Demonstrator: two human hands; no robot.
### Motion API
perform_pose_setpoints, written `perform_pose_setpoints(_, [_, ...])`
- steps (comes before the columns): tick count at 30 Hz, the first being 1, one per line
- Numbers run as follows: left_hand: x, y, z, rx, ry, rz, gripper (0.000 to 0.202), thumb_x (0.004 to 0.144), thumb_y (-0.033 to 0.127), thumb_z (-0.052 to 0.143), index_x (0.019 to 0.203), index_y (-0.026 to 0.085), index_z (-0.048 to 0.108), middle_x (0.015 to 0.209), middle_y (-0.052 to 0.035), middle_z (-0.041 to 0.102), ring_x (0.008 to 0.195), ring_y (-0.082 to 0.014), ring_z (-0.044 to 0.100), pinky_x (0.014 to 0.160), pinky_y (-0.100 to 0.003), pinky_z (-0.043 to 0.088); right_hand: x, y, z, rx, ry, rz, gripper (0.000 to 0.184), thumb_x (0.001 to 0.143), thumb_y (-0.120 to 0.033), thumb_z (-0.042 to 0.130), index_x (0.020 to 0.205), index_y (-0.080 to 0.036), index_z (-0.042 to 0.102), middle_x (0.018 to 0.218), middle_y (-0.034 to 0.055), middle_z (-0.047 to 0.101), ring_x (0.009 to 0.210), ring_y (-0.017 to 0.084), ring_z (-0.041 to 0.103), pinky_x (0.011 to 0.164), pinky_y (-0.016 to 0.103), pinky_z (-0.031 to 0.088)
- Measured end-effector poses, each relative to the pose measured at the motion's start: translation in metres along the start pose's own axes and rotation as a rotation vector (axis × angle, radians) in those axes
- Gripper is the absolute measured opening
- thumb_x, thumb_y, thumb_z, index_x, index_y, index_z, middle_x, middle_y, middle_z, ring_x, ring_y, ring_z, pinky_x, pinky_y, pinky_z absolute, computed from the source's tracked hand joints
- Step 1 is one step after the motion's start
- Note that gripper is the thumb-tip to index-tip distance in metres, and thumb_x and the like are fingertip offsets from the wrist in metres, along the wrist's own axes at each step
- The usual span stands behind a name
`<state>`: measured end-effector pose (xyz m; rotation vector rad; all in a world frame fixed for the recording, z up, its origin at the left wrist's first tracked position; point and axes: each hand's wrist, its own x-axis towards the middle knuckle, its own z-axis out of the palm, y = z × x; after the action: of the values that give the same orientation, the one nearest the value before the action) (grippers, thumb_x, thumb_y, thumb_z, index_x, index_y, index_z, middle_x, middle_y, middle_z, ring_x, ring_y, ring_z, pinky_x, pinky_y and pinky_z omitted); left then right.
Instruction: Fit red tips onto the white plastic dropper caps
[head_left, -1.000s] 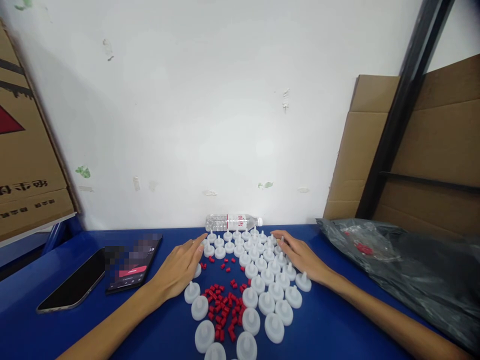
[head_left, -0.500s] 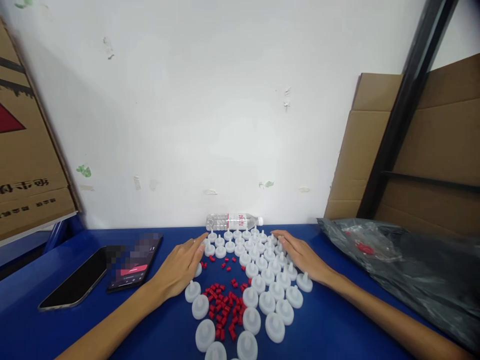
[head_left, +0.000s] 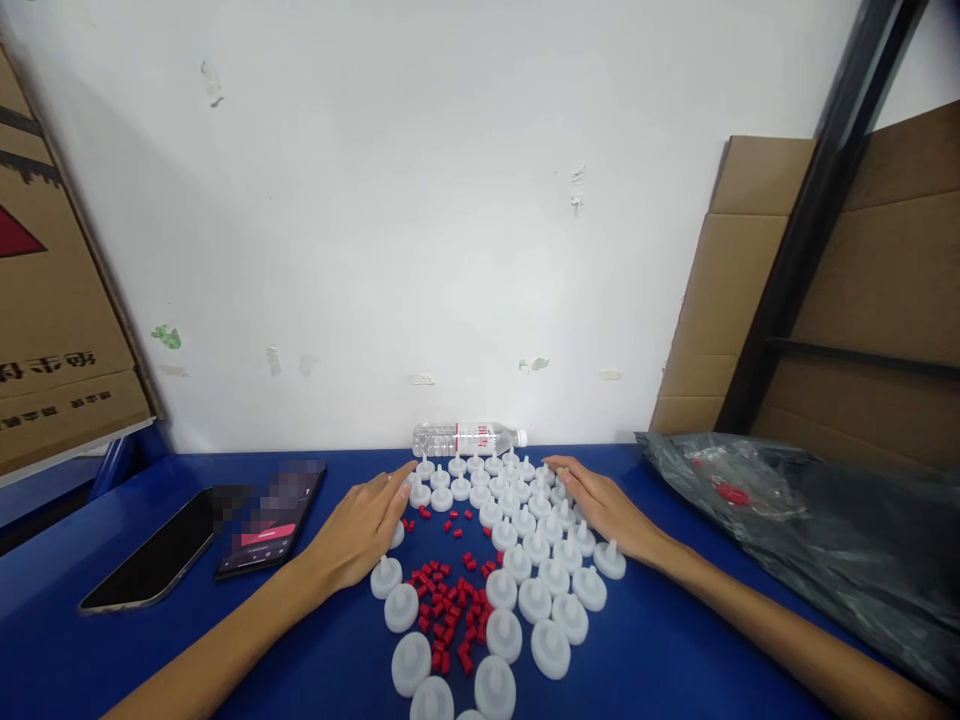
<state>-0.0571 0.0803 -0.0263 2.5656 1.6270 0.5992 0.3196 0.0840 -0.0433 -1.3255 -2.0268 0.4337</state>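
Observation:
Several white plastic caps with short stems [head_left: 525, 560] stand in rows on the blue table [head_left: 315, 650]. Between the rows lies a heap of small red plugs [head_left: 450, 605]. My left hand [head_left: 360, 530] lies flat, fingers stretched, along the left side of the caps. Its fingertips touch the far caps. My right hand [head_left: 604, 505] lies flat too, fingers out, resting against the caps on the right side. Neither hand holds anything.
A clear water bottle [head_left: 466, 438] lies on its side by the white wall. Two phones [head_left: 266, 520] [head_left: 150, 565] lie at the left. A black plastic bag [head_left: 810, 540] with red pieces sits at the right. Cardboard boxes [head_left: 52, 300] flank both sides.
Both hands stay where they were. Only the camera has tipped slightly, so everything sits a little lower or higher in view.

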Motion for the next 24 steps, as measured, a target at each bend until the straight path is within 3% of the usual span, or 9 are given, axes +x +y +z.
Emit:
perform_pose_setpoints(11, [-0.0006, 0.0051, -0.0035, -0.059, -0.017, -0.033, 0.058, 0.107, 0.045, 0.014, 0.154, 0.023, 0.039, 0.141, -0.0093, 0.06, 0.131, -0.0276, 0.055, 0.11, -0.043, 0.039, 0.0002, 0.0019, 0.0005, -0.002, 0.005, -0.014, 0.048, 0.104, -0.053, 0.028, 0.138, -0.03, 0.051, 0.137, 0.0057, 0.062, 0.127, 0.027, 0.057, 0.107, 0.045, 0.042])
perform_pose_setpoints(17, [-0.0021, 0.0077, -0.0079, -0.124, 0.001, -0.1, 0.059, 0.107, 0.048, 0.009, 0.158, 0.026, 0.027, 0.144, -0.0057, 0.059, 0.131, -0.0262, 0.056, 0.107, -0.041, 0.042, 0.0, 0.0002, 0.0006, 0.002, 0.005, -0.014, 0.048, 0.104, -0.053, 0.027, 0.138, -0.03, 0.051, 0.139, 0.0051, 0.061, 0.128, 0.027, 0.057, 0.108, 0.046, 0.041])
perform_pose_setpoints(24, [-0.0018, 0.0082, -0.0086, -0.146, 0.0, -0.117, 0.061, 0.106, 0.05, 0.01, 0.157, 0.024, 0.032, 0.146, -0.0061, 0.057, 0.135, -0.0263, 0.053, 0.11, -0.04, 0.04, 0.0001, 0.0024, 0.0013, 0.005, 0.006, -0.014, 0.047, 0.103, -0.054, 0.027, 0.135, -0.03, 0.053, 0.138, 0.0055, 0.061, 0.128, 0.028, 0.057, 0.108, 0.047, 0.042])
